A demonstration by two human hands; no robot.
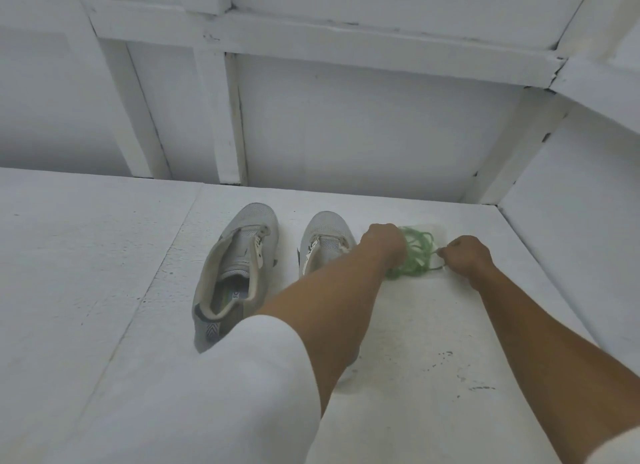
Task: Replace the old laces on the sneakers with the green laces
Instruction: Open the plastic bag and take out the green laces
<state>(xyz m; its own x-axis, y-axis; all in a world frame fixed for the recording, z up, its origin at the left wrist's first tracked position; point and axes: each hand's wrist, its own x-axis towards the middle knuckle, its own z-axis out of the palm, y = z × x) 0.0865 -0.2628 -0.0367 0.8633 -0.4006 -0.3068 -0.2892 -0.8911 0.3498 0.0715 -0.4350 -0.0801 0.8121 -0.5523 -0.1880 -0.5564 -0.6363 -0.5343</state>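
Note:
Two grey sneakers stand side by side on the white surface, toes pointing away from me, with no laces in their eyelets. The left sneaker is in full view; my left forearm covers the heel half of the right sneaker. To the right of the shoes lies a bundle of green laces inside a clear plastic bag. My left hand grips the bundle's left side. My right hand pinches the bag's right edge.
The white painted surface has seams and a few dark specks near the right. A white panelled wall rises behind the shoes, and another wall closes the right side. My white sleeve fills the lower middle.

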